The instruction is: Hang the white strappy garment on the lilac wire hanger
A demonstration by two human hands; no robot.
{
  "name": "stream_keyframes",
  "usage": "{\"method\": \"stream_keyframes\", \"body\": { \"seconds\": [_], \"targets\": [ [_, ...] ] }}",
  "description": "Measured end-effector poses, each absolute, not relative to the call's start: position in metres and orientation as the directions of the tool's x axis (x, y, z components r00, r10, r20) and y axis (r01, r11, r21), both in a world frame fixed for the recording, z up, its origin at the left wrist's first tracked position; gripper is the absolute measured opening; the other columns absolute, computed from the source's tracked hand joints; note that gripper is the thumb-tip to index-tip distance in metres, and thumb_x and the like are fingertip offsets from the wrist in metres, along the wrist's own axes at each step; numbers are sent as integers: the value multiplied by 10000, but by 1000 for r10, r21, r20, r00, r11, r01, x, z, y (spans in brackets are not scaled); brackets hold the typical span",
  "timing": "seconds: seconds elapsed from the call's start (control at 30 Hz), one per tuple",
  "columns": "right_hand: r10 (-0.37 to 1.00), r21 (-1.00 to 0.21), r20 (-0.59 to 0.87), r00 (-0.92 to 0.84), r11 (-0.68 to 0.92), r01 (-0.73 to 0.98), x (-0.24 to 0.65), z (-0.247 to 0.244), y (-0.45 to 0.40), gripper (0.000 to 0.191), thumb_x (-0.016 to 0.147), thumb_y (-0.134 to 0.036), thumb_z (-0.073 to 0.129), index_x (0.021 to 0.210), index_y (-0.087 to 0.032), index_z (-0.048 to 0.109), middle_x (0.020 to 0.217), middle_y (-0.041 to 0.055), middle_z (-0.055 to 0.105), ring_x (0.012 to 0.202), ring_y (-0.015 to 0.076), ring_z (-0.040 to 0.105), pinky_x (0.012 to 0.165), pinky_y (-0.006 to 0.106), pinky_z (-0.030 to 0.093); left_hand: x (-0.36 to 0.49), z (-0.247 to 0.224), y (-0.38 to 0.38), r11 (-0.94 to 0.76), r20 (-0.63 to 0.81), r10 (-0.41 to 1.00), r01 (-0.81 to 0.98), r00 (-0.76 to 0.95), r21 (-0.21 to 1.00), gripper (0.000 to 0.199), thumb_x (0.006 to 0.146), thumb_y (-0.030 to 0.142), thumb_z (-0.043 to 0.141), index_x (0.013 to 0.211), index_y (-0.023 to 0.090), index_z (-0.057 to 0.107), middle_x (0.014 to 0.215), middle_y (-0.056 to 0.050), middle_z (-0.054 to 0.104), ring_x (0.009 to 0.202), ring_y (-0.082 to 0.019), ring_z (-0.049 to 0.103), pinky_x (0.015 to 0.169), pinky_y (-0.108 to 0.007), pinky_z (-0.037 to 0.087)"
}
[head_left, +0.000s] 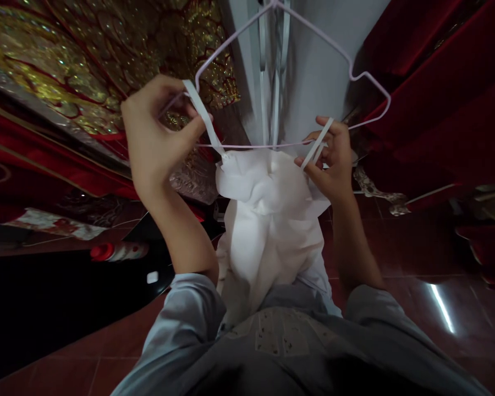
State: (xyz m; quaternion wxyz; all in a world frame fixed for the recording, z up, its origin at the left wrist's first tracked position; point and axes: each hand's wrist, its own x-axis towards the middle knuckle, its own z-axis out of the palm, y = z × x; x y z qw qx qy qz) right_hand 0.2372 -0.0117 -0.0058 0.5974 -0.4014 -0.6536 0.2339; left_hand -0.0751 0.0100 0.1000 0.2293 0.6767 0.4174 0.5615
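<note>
A pale pink wire hanger (313, 28) hangs in front of me, its lower bar level with my hands. Below that bar a white ruffled dress (268, 203) drapes down against my body. My left hand (157, 132) is closed around a white strap (204, 115) of the dress, beside the hanger's left end. On the other side, my right hand (332, 157) pinches the second strap (318, 142), which is looped over its fingers near the lower bar. Whether the straps are around the hanger's wire or only beside it, I cannot tell.
Gold sequinned cloth (107, 55) hangs close on the left, and dark red garments (433, 82) on the right. A black table (45, 308) at lower left bears a red-capped bottle (119, 252) and a small white object (152, 277). Red tiles (396, 313) cover the floor.
</note>
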Motion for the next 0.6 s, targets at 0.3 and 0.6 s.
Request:
{"method": "stream_keyframes", "body": {
  "seconds": [0.3, 0.6],
  "targets": [
    [776, -752, 631, 14, 607, 257, 241, -9, -9, 726, 841, -547, 897, 1440, -384, 520, 1152, -10, 695, 571, 53, 353, 464, 240, 338, -81, 47, 36, -497, 390, 800, -138, -456, 857, 397, 980, -49, 639, 700, 232, 622, 569, 65, 571, 561, -131, 540, 702, -272, 565],
    [788, -759, 615, 43, 576, 303, 223, -19, -9, 724, 856, -586, 852, 1463, -370, 523, 1350, 47, 689, 753, 122, 607, 516, 263, 472, -10, 2, 13, -432, 335, 900, -461, -279, 775, 406, 870, 598, 892, 955, 258, 686, 923, -35, 800, 978, -241, 767, 971, -374, 583]
  ]
}}
